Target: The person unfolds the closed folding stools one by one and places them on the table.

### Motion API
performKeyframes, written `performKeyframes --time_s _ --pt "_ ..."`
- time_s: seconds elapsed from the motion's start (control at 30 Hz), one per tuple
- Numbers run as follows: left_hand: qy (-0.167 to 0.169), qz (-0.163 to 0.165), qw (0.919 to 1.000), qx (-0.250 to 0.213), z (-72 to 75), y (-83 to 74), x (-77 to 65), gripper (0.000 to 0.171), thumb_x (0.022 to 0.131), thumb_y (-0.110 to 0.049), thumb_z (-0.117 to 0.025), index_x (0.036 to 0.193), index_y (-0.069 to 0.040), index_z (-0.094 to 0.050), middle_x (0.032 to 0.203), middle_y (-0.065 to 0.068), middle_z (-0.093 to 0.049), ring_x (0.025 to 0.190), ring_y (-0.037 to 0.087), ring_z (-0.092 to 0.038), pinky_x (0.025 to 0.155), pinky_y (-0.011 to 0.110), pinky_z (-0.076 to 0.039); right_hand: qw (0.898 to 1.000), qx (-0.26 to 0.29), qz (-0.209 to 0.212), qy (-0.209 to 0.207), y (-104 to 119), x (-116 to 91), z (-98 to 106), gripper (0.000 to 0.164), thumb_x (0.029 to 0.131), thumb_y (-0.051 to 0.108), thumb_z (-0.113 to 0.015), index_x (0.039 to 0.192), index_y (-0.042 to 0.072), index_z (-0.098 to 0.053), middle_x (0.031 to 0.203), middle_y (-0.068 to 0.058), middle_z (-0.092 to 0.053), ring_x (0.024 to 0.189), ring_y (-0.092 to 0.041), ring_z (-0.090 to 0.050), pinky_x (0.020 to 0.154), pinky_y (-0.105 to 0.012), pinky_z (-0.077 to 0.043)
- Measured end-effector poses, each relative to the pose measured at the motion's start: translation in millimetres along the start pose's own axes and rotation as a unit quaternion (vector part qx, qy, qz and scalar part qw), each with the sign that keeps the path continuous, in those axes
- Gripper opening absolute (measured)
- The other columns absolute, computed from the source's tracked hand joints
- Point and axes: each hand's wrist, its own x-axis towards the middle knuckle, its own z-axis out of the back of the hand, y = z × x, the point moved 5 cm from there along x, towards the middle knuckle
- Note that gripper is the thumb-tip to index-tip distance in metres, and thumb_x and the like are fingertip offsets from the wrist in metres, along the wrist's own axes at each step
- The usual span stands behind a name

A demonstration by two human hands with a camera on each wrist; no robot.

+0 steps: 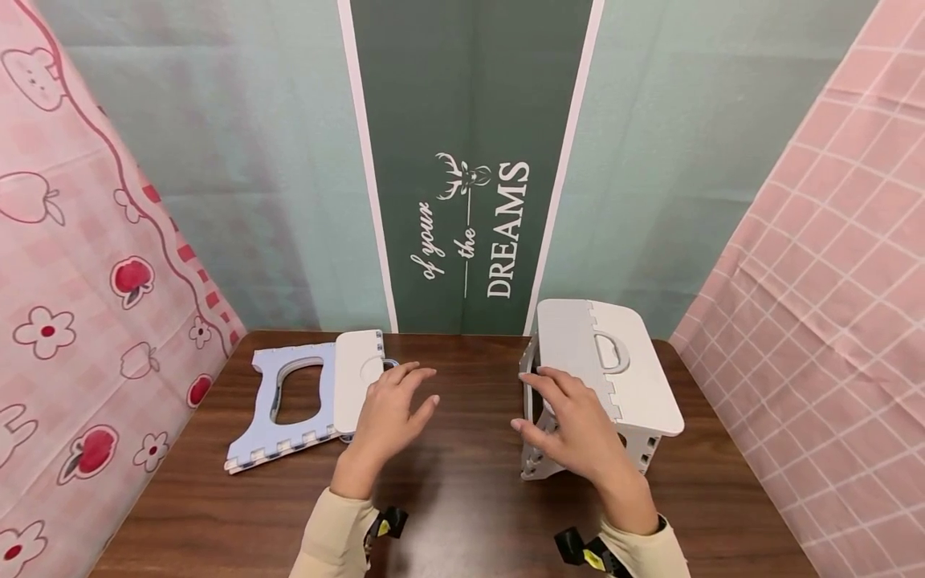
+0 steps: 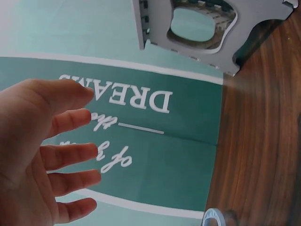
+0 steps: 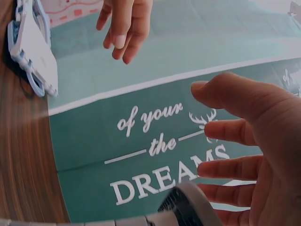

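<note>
A folding step stool with a white top and grey side panel [image 1: 636, 361] stands unfolded at the right of the table. My right hand [image 1: 578, 421] hovers over its near left edge, fingers loosely spread and gripping nothing; whether it touches the stool cannot be told. A second folding stool, blue and white [image 1: 296, 437], lies folded flat at the left. Over its right end is my left hand [image 1: 390, 413], fingers relaxed and holding nothing. In the left wrist view the grey stool [image 2: 249, 28] shows its legs and oval opening. The right wrist view shows the folded stool [image 3: 40, 56] edge-on.
Both stools are on a dark wooden table [image 1: 462, 482]. Behind it hangs a green curtain [image 1: 470, 96] with white lettering. Pink patterned cloths enclose the left side [image 1: 87, 321] and right side [image 1: 817, 321]. Both wrists wear black camera straps.
</note>
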Motion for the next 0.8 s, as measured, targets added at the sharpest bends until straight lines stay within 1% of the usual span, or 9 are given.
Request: performKeyframes --time_s 0.23,0.37,0.5,0.6,0.8 --pt "0.003 0.022 0.9997 -0.005 5.5 14.9 -6.7 0.035 0.081 -0.02 -0.07 0.114 -0.012 -0.064 0.12 0.015 -0.057 0.111 0.034 -0.051 0.082 0.056 -0.04 0.999 0.014 -0.003 0.036 13 5 -13 0.057 0.075 0.035 -0.075 0.123 0.009 -0.058 0.12 -0.018 -0.054 0.108 -0.034 -0.052 0.082 -0.053 -0.042" --pt "0.004 0.033 0.9994 0.0 8.6 22.6 -11.6 0.036 0.08 -0.02 -0.071 0.114 -0.011 -0.065 0.118 0.017 -0.057 0.109 0.036 -0.051 0.081 0.056 -0.04 0.998 0.032 0.004 0.047 19 7 -22 0.057 0.075 0.033 -0.075 0.124 0.01 -0.057 0.122 -0.016 -0.052 0.109 -0.034 -0.051 0.086 -0.051 -0.041" --pt "0.001 0.047 0.9989 0.003 11.4 30.2 -16.6 0.036 0.078 -0.018 -0.072 0.112 -0.01 -0.065 0.116 0.016 -0.057 0.106 0.037 -0.052 0.08 0.056 -0.041 0.998 0.046 0.026 0.047 26 8 -32 0.058 0.074 0.032 -0.076 0.124 0.01 -0.057 0.122 -0.015 -0.052 0.108 -0.032 -0.052 0.086 -0.047 -0.043" --pt "0.002 0.055 0.9985 0.004 12.0 37.2 -19.8 0.036 0.078 -0.017 -0.072 0.112 -0.009 -0.065 0.116 0.016 -0.057 0.105 0.038 -0.053 0.08 0.057 -0.04 0.997 0.043 0.036 0.05 28 10 -40 0.057 0.074 0.033 -0.076 0.123 0.011 -0.057 0.121 -0.014 -0.053 0.107 -0.031 -0.053 0.086 -0.046 -0.043" --pt "0.007 0.074 0.9972 0.007 15.9 52.3 -28.6 0.038 0.077 -0.015 -0.073 0.114 -0.009 -0.065 0.117 0.019 -0.057 0.104 0.041 -0.052 0.079 0.059 -0.04 0.995 0.046 0.036 0.076 30 9 -63 0.056 0.076 0.034 -0.073 0.125 0.012 -0.056 0.122 -0.014 -0.052 0.109 -0.031 -0.052 0.086 -0.047 -0.043"
